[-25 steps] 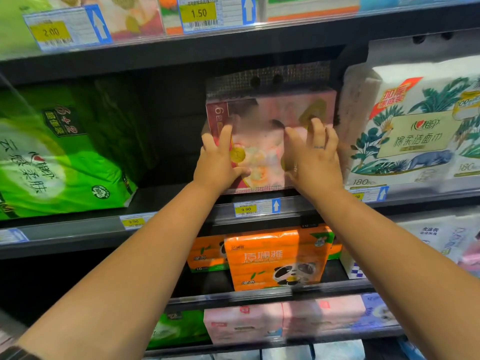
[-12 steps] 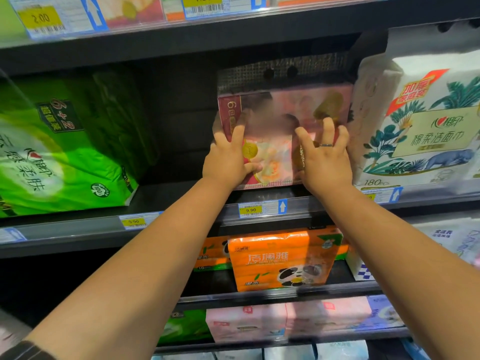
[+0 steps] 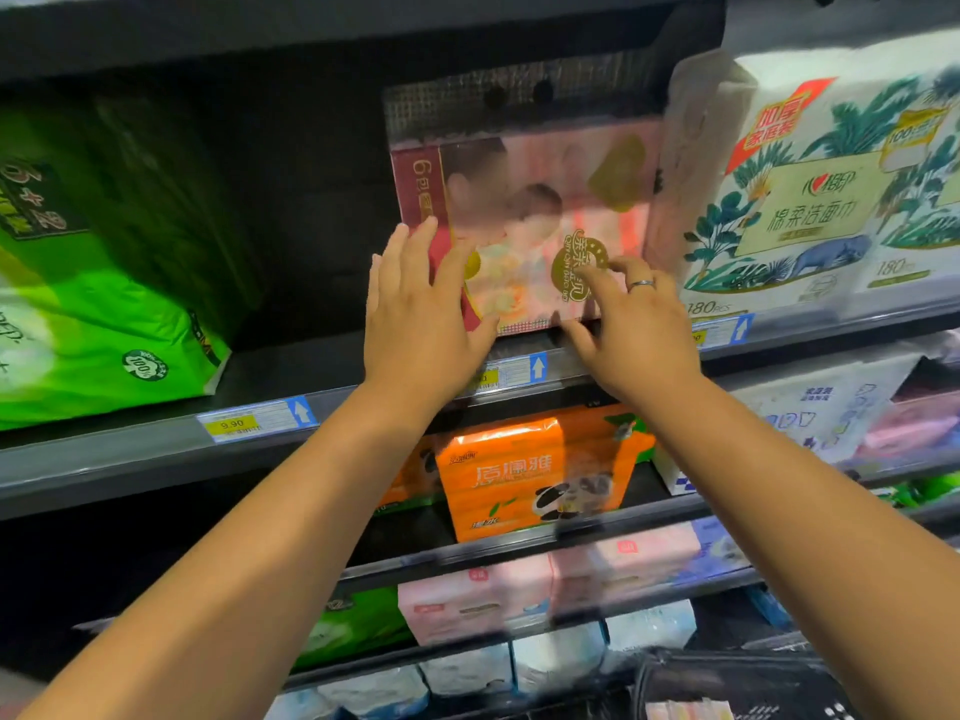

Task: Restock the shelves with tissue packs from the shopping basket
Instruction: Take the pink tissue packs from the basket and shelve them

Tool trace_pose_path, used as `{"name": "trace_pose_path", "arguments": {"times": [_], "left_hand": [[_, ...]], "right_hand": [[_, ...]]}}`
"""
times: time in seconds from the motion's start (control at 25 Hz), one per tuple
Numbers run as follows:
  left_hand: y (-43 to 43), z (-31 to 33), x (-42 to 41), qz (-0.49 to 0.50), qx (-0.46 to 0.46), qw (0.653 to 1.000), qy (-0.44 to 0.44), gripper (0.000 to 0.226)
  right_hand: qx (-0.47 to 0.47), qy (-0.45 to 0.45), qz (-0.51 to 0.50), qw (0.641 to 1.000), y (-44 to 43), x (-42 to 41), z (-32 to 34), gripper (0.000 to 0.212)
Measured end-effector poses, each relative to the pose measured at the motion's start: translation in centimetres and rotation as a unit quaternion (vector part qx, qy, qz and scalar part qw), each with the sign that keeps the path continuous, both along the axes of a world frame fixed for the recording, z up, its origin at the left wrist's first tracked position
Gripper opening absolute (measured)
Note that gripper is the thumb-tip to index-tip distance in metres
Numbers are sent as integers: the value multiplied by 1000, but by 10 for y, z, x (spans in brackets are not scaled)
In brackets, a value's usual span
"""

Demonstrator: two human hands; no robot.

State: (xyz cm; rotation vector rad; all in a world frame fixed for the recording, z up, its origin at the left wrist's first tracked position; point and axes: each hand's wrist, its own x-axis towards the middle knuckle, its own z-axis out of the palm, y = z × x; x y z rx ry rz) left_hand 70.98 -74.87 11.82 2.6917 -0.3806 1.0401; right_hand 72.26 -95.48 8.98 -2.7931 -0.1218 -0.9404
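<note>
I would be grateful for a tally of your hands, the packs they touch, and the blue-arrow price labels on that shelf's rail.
Hands: 2, left hand and right hand
pink tissue pack: 1
blue-arrow price labels: 3
Total: 6

A pink-and-red tissue pack (image 3: 524, 226) with a clear hang tab is stood upright on the dark shelf (image 3: 291, 366), and the black shopping basket (image 3: 727, 678) is glimpsed at lower right.

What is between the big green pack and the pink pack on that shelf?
Nothing but bare dark shelf, seen in the head view: the green pack stands far left, the pink pack further right.
</note>
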Motion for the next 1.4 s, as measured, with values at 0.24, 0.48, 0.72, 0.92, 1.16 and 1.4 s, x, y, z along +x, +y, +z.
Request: {"name": "trace_pose_path", "arguments": {"times": [0.24, 0.48, 0.72, 0.92, 1.16, 1.4], "left_hand": [[-14, -34, -36, -123, 67, 989, 43, 68], [-41, -102, -74, -247, 84, 963, 74, 70], [-73, -180, -95, -350, 138, 912, 162, 73], [-139, -239, -112, -389, 178, 871, 240, 78], [-218, -300, -119, -397, 236, 828, 319, 77], [-278, -376, -112, -428, 289, 767, 380, 77]], "right_hand": [[-16, 4, -40, 999, -11, -63, -28, 57], [-18, 99, -102, 990, -29, -151, -101, 60], [-5, 206, -176, 963, -50, -230, -177, 61], [48, 288, -215, 932, -87, -268, -233, 65], [109, 374, -271, 880, -150, -300, -295, 72], [156, 445, -296, 831, -201, -303, -364, 71]]}}
